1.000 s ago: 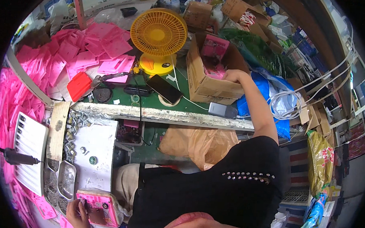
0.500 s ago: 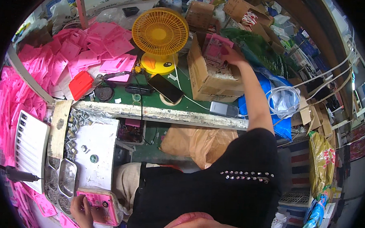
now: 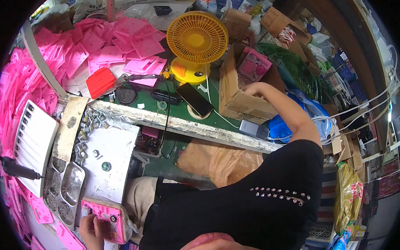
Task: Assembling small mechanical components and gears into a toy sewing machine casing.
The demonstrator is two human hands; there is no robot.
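Pink panel (image 3: 255,65) inside cardboard box (image 3: 242,105)

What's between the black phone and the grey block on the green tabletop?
Head view shows a thin white cable running between phone and grey block, on the green tabletop, just in front of the cardboard box.

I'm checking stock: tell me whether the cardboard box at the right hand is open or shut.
Open: the cardboard box has its top uncovered, a pink item shows inside, and the right hand reaches in.
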